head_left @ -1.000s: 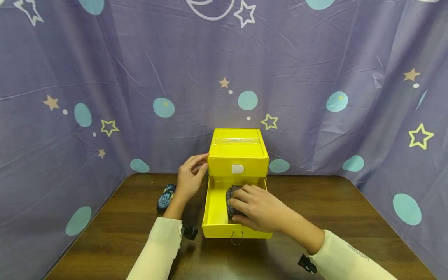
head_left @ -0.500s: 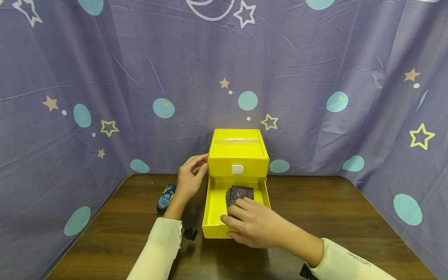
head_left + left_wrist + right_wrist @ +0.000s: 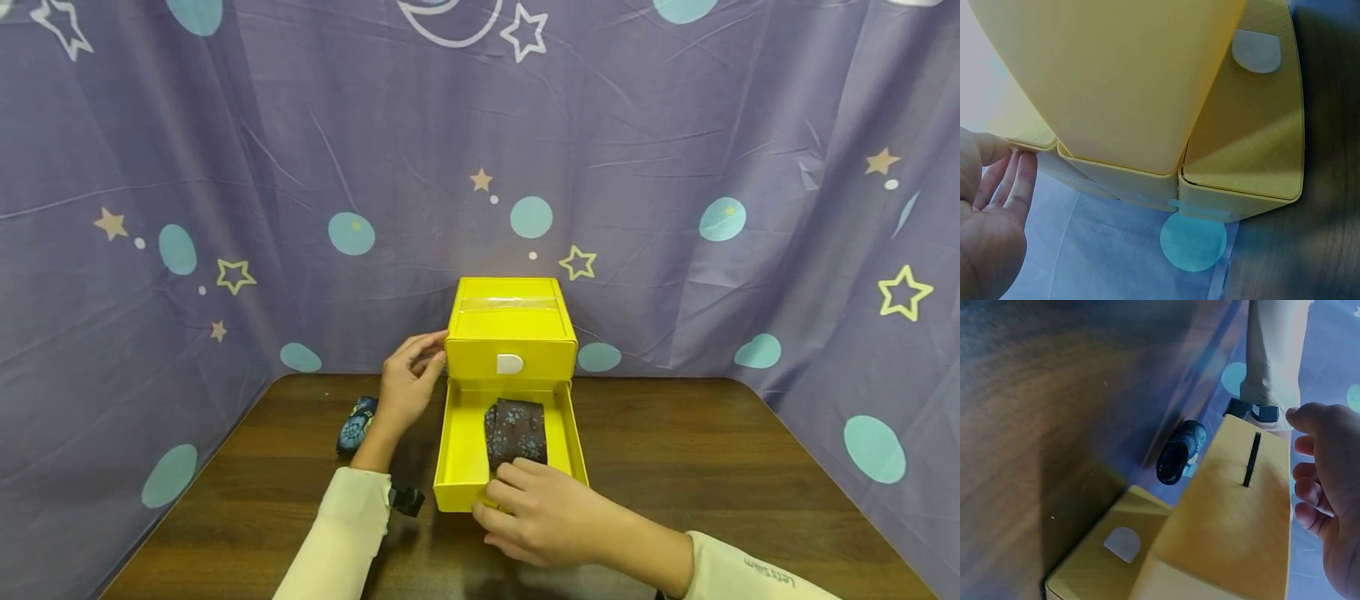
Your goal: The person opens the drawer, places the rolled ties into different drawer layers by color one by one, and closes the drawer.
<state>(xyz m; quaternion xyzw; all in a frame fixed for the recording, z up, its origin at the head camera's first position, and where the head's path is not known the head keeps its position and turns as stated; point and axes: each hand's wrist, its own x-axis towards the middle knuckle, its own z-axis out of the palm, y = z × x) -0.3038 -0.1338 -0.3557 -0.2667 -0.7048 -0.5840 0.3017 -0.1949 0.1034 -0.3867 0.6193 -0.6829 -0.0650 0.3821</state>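
A yellow drawer cabinet [image 3: 512, 321] stands at the back of the table, with its middle drawer [image 3: 459, 450] pulled out. Inside lies a rolled dark cloth with small blue flowers [image 3: 517, 427], which looks like a necktie. My left hand [image 3: 407, 385] touches the cabinet's left side near the top; in the left wrist view its thumb and fairly straight fingers [image 3: 1021, 181] meet the upper front corner. My right hand [image 3: 543, 518] is at the drawer's front edge, holding nothing. Loosely bent fingers appear beside the drawer front in the right wrist view, near a black loop handle [image 3: 1252, 459].
A second rolled cloth, dark with a light blue flower pattern [image 3: 356, 425], lies left of my left wrist. Below the pulled-out drawer, a closed bottom drawer has a white tab [image 3: 1257, 51]. A purple patterned curtain [image 3: 637, 167] hangs behind the brown table [image 3: 697, 467].
My right hand has let go of the rolled cloth and drawn back toward me to the drawer's front edge, uncovering the cloth. The left hand stays on the cabinet.
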